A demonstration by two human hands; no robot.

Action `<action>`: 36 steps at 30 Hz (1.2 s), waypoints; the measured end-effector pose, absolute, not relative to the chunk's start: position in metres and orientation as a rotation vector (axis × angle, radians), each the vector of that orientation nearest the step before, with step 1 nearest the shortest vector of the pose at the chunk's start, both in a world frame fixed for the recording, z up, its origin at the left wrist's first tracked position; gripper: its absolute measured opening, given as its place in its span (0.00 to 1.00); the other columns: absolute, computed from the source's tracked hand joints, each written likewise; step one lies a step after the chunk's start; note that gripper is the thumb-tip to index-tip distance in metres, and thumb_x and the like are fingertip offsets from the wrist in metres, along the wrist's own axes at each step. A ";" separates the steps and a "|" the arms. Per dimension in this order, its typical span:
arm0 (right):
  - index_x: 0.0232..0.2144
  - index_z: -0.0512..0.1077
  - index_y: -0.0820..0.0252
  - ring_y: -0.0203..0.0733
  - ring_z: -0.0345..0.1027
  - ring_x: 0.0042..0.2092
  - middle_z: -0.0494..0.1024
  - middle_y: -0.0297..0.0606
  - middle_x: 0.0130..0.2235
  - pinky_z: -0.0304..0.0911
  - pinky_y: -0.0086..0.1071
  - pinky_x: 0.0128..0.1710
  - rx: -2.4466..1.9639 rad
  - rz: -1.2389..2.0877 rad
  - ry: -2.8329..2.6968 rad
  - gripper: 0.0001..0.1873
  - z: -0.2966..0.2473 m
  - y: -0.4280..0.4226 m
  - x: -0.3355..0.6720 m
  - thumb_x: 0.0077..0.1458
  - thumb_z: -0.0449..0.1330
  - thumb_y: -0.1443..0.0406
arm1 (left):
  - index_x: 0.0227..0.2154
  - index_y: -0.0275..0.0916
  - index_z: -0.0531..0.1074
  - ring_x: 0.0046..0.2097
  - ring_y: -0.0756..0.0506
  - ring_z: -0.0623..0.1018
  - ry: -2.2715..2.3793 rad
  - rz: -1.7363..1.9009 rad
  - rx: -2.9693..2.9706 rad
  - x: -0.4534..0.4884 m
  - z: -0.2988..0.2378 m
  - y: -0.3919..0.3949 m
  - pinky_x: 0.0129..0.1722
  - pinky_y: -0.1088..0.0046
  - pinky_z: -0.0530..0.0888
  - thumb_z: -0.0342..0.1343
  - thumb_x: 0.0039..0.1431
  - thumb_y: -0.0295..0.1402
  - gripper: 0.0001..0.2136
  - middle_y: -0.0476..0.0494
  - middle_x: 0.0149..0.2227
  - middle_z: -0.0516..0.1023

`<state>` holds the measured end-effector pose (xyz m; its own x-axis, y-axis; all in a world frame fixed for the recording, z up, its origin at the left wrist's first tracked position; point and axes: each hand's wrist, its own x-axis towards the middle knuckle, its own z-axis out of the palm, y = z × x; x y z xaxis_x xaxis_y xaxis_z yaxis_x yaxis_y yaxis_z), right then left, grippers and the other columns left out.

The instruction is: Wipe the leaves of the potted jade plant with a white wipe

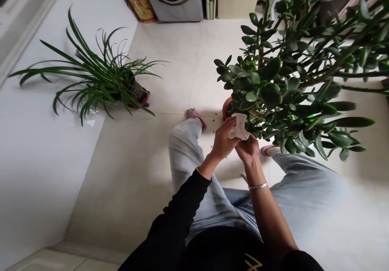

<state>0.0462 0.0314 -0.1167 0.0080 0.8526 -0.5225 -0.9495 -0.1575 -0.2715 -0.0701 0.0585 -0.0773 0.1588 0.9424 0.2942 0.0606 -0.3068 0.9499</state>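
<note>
White cloth (pixel 239 127), or tissue? Soft, matt and crumpled, whatever it is, and bunched right against the leaves.

Hard to say which from this view. Where does it sit relative to the person's hands?

Between them, mostly over the left grip (pixel 223 139). Those fingers are closed around it from the near side, and a black sleeve (pixel 182 206) runs back along that forearm.

And the right grip (pixel 251 151)?

Narrow, its fingers curled upward under the cloth, beside a thick dark jade leaf (pixel 246 139). Whether they pinch that leaf or only cradle it can't be told, because the cloth hides the contact. A silver bangle (pixel 257 186) circles that bare wrist.

Which hand is nearer the plant?

The right, by a little. The jade plant (pixel 288 80) spreads up and to the right of both hands, its woody stems and fleshy oval leaves rising from a terracotta pot (pixel 226 107) just past the left knuckles, its long axis leaning away across the view.

What lies beyond?

Cream floor tiles (pixel 182 60), a pink slipper (pixel 196 117), and a strappy green plant (pixel 97 72) in a red-rimmed pot (pixel 139 97), well to the left.
</note>
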 end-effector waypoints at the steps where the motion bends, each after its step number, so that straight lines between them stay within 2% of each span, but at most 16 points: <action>1: 0.48 0.78 0.51 0.38 0.80 0.50 0.87 0.34 0.45 0.77 0.36 0.54 -0.681 1.586 0.195 0.14 -0.118 0.032 0.046 0.61 0.60 0.68 | 0.48 0.41 0.78 0.56 0.40 0.80 0.986 1.237 1.619 -0.068 -0.076 0.059 0.57 0.61 0.76 0.62 0.52 0.21 0.19 0.40 0.54 0.81; 6: 0.47 0.79 0.53 0.37 0.81 0.45 0.87 0.34 0.38 0.78 0.30 0.45 -0.718 1.554 0.307 0.16 -0.119 0.032 0.046 0.64 0.55 0.70 | 0.44 0.42 0.78 0.48 0.44 0.80 0.939 1.170 1.666 -0.060 -0.070 0.068 0.50 0.67 0.76 0.58 0.54 0.18 0.17 0.44 0.45 0.82; 10: 0.49 0.79 0.52 0.39 0.81 0.46 0.87 0.34 0.39 0.78 0.34 0.48 -0.754 1.556 0.277 0.17 -0.115 0.031 0.043 0.63 0.56 0.69 | 0.36 0.43 0.80 0.43 0.44 0.80 1.001 1.184 1.590 -0.059 -0.066 0.070 0.47 0.68 0.76 0.60 0.53 0.19 0.12 0.45 0.40 0.82; 13: 0.47 0.80 0.52 0.40 0.81 0.46 0.87 0.35 0.40 0.78 0.37 0.51 -0.762 1.581 0.248 0.14 -0.110 0.030 0.043 0.63 0.57 0.67 | 0.33 0.44 0.81 0.40 0.43 0.81 1.107 1.205 1.505 -0.058 -0.064 0.071 0.45 0.67 0.77 0.59 0.53 0.19 0.12 0.46 0.37 0.83; 16: 0.44 0.80 0.52 0.40 0.80 0.46 0.87 0.35 0.42 0.77 0.38 0.52 -0.781 1.576 0.254 0.12 -0.107 0.030 0.044 0.63 0.58 0.66 | 0.35 0.44 0.82 0.41 0.43 0.82 1.144 1.198 1.458 -0.058 -0.063 0.071 0.48 0.66 0.78 0.57 0.55 0.21 0.13 0.46 0.38 0.85; 20: 0.45 0.81 0.51 0.39 0.80 0.48 0.87 0.33 0.42 0.76 0.36 0.50 -0.794 1.530 0.266 0.15 -0.106 0.033 0.042 0.63 0.57 0.69 | 0.38 0.44 0.82 0.45 0.43 0.82 1.069 1.189 1.433 -0.061 -0.064 0.068 0.50 0.67 0.77 0.59 0.57 0.24 0.11 0.44 0.42 0.85; 24: 0.45 0.80 0.51 0.36 0.80 0.45 0.87 0.31 0.40 0.76 0.32 0.47 -0.791 1.516 0.266 0.15 -0.109 0.030 0.037 0.66 0.56 0.69 | 0.43 0.43 0.82 0.53 0.42 0.81 1.054 1.266 1.354 -0.064 -0.066 0.064 0.55 0.67 0.75 0.57 0.55 0.23 0.16 0.42 0.51 0.83; 26: 0.44 0.80 0.52 0.35 0.81 0.42 0.87 0.31 0.38 0.77 0.31 0.45 -0.807 1.530 0.273 0.12 -0.113 0.022 0.036 0.67 0.56 0.68 | 0.46 0.42 0.81 0.55 0.43 0.80 1.076 1.311 1.296 -0.066 -0.068 0.063 0.57 0.67 0.74 0.56 0.54 0.23 0.19 0.42 0.52 0.83; 30: 0.42 0.80 0.50 0.35 0.81 0.42 0.86 0.30 0.40 0.77 0.30 0.46 -0.883 1.493 0.262 0.05 -0.124 -0.008 0.042 0.63 0.65 0.63 | 0.48 0.42 0.79 0.49 0.45 0.80 1.190 1.379 1.037 -0.071 -0.080 0.056 0.52 0.69 0.75 0.57 0.56 0.28 0.16 0.43 0.47 0.83; 33: 0.44 0.81 0.50 0.34 0.79 0.44 0.86 0.30 0.44 0.75 0.30 0.46 -0.956 1.394 0.229 0.10 -0.126 -0.028 0.046 0.59 0.70 0.59 | 0.47 0.42 0.76 0.42 0.48 0.79 1.253 1.401 0.732 -0.070 -0.099 0.042 0.44 0.74 0.75 0.57 0.57 0.32 0.14 0.46 0.42 0.82; 36: 0.47 0.80 0.49 0.34 0.78 0.47 0.85 0.32 0.48 0.73 0.28 0.46 -1.021 1.275 0.081 0.14 -0.118 -0.035 0.046 0.58 0.70 0.57 | 0.47 0.41 0.74 0.37 0.50 0.77 1.284 1.288 0.532 -0.062 -0.119 0.025 0.38 0.78 0.72 0.57 0.57 0.33 0.15 0.49 0.38 0.80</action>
